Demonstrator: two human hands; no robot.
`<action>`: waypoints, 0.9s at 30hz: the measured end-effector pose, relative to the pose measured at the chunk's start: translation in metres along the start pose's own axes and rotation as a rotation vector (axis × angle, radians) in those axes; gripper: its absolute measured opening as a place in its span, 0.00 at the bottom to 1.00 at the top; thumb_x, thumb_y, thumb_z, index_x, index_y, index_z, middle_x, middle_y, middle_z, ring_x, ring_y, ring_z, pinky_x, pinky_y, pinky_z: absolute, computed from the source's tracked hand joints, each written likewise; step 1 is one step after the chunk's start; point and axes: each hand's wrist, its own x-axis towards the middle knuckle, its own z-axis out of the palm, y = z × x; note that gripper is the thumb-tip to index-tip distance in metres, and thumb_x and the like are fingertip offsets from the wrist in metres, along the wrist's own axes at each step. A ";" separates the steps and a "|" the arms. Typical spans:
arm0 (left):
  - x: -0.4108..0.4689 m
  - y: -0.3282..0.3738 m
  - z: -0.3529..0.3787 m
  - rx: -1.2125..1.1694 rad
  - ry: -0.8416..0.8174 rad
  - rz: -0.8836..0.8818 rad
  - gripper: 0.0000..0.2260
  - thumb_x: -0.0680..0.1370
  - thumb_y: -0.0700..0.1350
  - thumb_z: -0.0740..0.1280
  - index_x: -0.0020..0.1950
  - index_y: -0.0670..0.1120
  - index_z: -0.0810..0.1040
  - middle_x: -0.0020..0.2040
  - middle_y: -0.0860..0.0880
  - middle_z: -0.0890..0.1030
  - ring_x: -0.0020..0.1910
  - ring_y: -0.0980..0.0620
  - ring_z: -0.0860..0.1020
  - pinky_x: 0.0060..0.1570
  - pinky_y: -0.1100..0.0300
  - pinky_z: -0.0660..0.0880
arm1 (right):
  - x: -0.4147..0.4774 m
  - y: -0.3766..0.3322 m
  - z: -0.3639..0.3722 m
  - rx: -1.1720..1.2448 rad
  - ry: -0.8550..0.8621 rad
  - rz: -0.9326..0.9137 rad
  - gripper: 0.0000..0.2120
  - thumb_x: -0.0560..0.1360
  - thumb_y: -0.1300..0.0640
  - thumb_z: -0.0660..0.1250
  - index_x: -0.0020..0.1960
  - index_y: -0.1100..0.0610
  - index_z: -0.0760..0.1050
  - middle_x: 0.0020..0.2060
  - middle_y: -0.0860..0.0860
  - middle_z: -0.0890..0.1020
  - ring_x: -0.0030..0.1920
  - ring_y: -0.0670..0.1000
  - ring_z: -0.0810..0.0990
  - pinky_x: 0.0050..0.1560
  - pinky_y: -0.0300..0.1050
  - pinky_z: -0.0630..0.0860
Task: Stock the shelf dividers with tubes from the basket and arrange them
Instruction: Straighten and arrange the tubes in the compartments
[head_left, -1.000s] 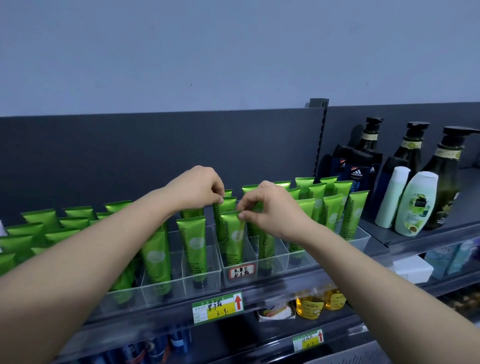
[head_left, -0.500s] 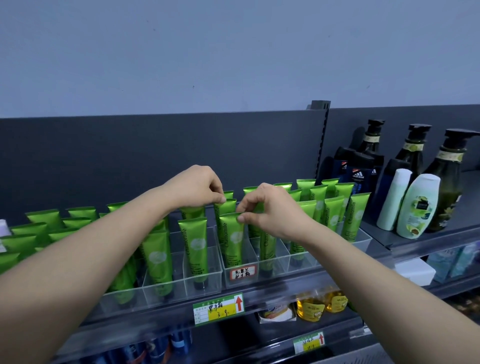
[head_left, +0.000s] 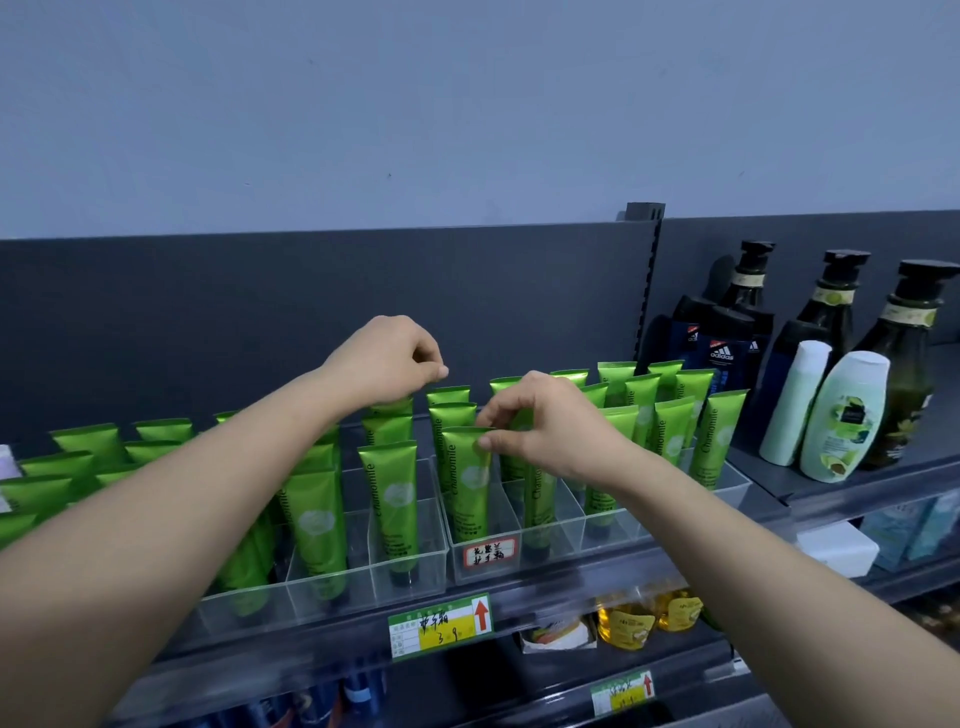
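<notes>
The right hand (head_left: 550, 431) reaches in from the near right; its thumb and forefinger pinch the top crimp of the front tube (head_left: 466, 488), the other fingers loosely curled behind; this green tube stands upright at the near end of a clear divider tray (head_left: 571, 525), just above a small handwritten label (head_left: 491, 552) stuck to the tray's front wall. The left hand (head_left: 387, 364) hovers over the next lane to the left, fingers curled into a fist with the thumb against the forefinger; the crimp of a rear tube (head_left: 390, 410) sits right under the palm, and I cannot tell whether the hand grips it. More green tubes (head_left: 670, 431) stand upright in rows in the lanes to the left and right, caps down; the trays rest on a dark shelf (head_left: 571, 582) carrying a yellow-and-green price tag (head_left: 441, 623) on its near edge. Far right, dark pump bottles (head_left: 831, 312) stand behind two pale bottles (head_left: 847, 415).
</notes>
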 end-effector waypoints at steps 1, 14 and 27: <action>0.001 -0.001 0.001 0.002 0.006 -0.005 0.06 0.77 0.48 0.68 0.45 0.50 0.84 0.41 0.56 0.81 0.43 0.54 0.79 0.45 0.56 0.76 | 0.000 0.001 0.000 0.004 -0.001 0.002 0.07 0.70 0.54 0.75 0.47 0.54 0.84 0.41 0.48 0.84 0.46 0.47 0.79 0.50 0.43 0.75; 0.008 -0.007 0.004 0.029 -0.131 -0.017 0.03 0.73 0.46 0.72 0.45 0.51 0.85 0.42 0.55 0.83 0.44 0.56 0.79 0.46 0.58 0.76 | 0.035 0.001 0.003 -0.145 0.024 0.054 0.08 0.71 0.52 0.73 0.50 0.49 0.84 0.45 0.46 0.85 0.53 0.47 0.78 0.54 0.43 0.75; 0.011 -0.006 0.015 0.056 -0.047 0.024 0.03 0.74 0.43 0.70 0.40 0.50 0.83 0.37 0.56 0.79 0.42 0.53 0.78 0.43 0.58 0.75 | 0.042 -0.003 0.002 -0.153 -0.020 0.090 0.04 0.71 0.58 0.73 0.44 0.52 0.85 0.41 0.48 0.85 0.45 0.47 0.81 0.50 0.39 0.76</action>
